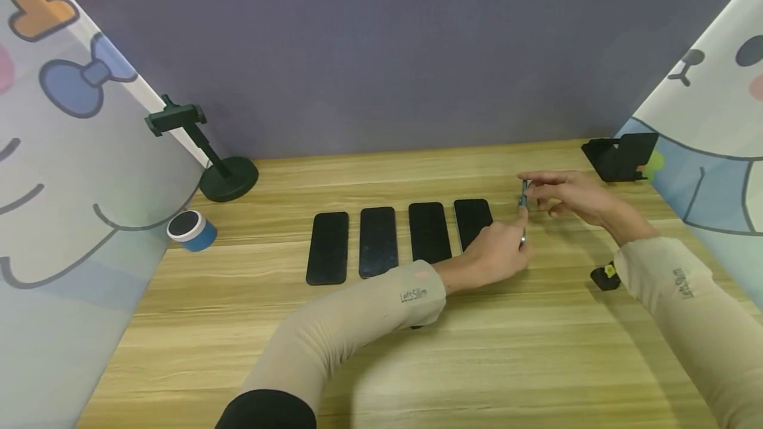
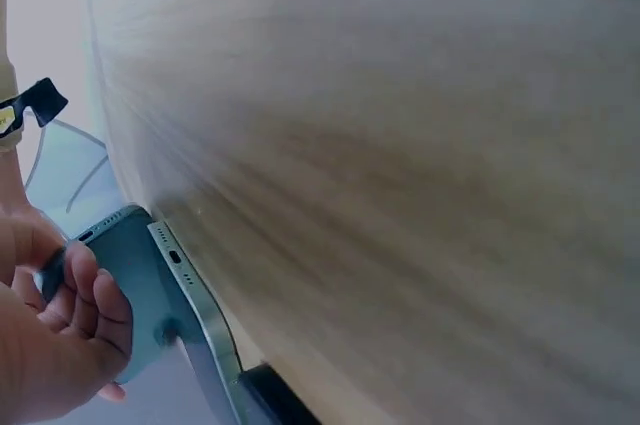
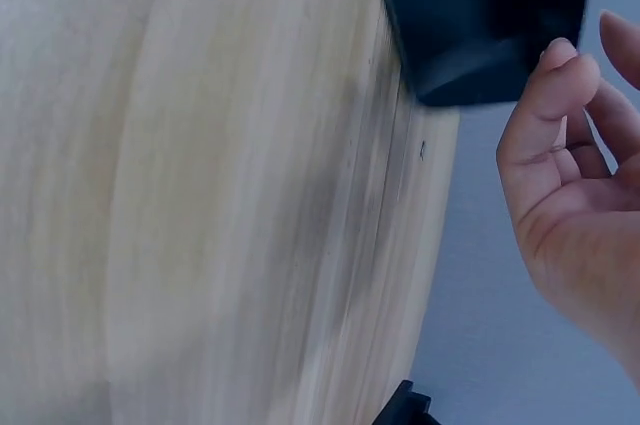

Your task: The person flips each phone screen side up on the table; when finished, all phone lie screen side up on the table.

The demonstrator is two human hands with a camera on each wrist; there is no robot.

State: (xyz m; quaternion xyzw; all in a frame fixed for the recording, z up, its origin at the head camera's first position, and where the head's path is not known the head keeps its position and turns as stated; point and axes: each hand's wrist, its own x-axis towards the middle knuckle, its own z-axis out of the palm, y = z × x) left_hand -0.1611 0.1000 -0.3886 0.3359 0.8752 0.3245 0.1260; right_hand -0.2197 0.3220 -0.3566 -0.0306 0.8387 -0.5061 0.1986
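Both hands are at a smartphone [image 1: 523,196] that stands on edge, seen nearly edge-on in the head view, at the right end of a row of phones. My left hand [image 1: 497,250] holds its near side, the index finger stretched along it. Near its far end, my right hand [image 1: 569,196] pinches it between thumb and fingers. In the right wrist view the phone's dark face [image 3: 490,25] shows, with the right hand [image 3: 580,185] at one corner. Close by on the left lies a black phone [image 1: 473,220], partly covered by the left hand.
More black phones [image 1: 328,248] lie side by side leftward. A dark green stand [image 1: 229,179] and a blue jar [image 1: 199,236] with a white-rimmed lid are at the left. A black folding stand [image 1: 632,156] sits at the back right. A grey partition [image 1: 381,51] closes the back.
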